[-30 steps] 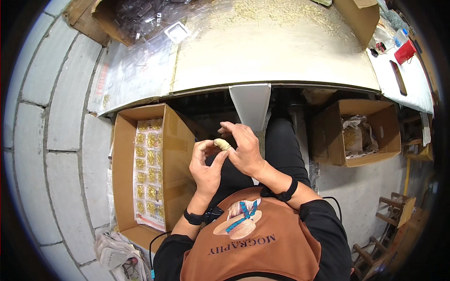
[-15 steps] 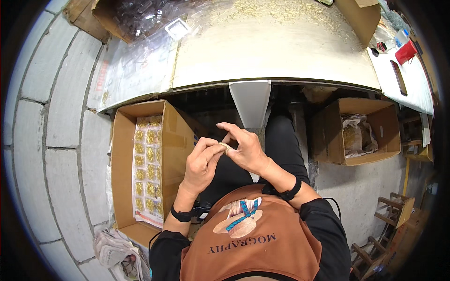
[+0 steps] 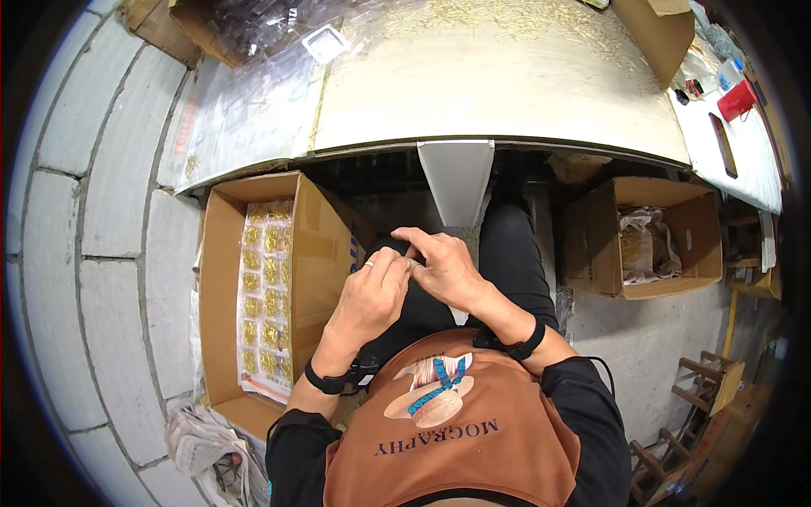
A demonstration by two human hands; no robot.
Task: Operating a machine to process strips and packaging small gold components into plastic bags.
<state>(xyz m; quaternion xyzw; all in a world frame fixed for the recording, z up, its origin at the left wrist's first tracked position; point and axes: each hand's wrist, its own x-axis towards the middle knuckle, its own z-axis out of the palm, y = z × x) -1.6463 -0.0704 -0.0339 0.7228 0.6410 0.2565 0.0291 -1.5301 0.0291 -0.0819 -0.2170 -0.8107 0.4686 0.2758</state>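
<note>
My left hand (image 3: 368, 291) and my right hand (image 3: 449, 270) meet above my lap. The left fingers are pinched together at the tip of my right thumb, where something pale shows; it is too small to name. A ring sits on a left finger. On the right hand the index finger reaches out, bent and apart from the thumb, with nothing plainly held. Left of my hands stands an open cardboard box (image 3: 319, 296) with clear packs of small gold-coloured pieces (image 3: 271, 300) in rows.
The worktable (image 3: 507, 101) ahead carries scattered gold-coloured pieces and clear plastic cases (image 3: 270, 25). Another cardboard box (image 3: 587, 241) stands right, beneath the table edge. A red cup (image 3: 737, 101) and a dark flat object (image 3: 723, 145) lie far right. Crumpled newspapers (image 3: 207, 448) lie lower left.
My left fingers have rolled slightly right and curled more over the right thumb tip, covering most of the pale band there. The right hand has barely moved. The view has shifted slightly.
</note>
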